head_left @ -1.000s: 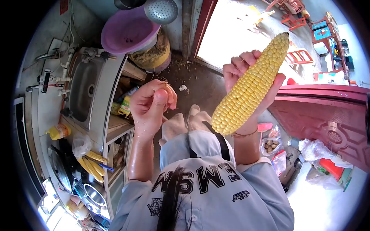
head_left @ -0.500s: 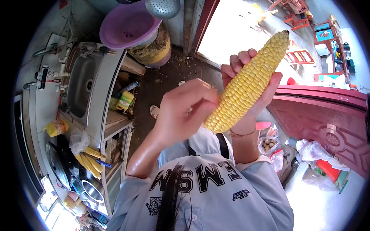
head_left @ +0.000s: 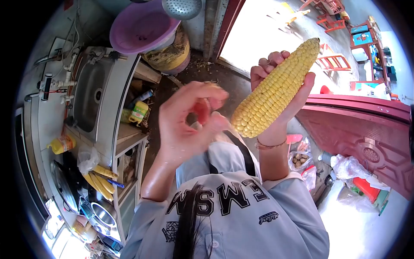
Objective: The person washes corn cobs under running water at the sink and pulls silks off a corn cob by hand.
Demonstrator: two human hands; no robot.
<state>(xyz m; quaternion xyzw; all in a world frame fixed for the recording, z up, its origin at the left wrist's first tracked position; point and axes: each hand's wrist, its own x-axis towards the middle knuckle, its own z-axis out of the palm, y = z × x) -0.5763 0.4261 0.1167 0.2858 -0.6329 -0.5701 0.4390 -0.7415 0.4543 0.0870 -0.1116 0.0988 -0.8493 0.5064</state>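
Note:
A yellow ear of corn (head_left: 276, 90), its husk off, is held tilted in my right hand (head_left: 297, 97), with the fingers behind it and the thumb along its right side. Its dark tip points up and to the right, and the thick end points down and left. My left hand (head_left: 187, 114) is just left of that thick end, blurred by motion. The fingers are curled, with a gap between them and the thumb, and I see nothing held in it.
On the left counter are a metal sink (head_left: 88, 97), a yellow bottle (head_left: 61, 143), several corn cobs (head_left: 101, 183) and a pot (head_left: 104, 213). A purple basin (head_left: 144, 28) stands at the back. To the right are a red door (head_left: 362, 138) and plastic bags (head_left: 349, 168).
My left hand has come away from the thick end of the corn, moving left, and its fingers have parted from the thumb. The corn has shifted slightly upward at its thick end.

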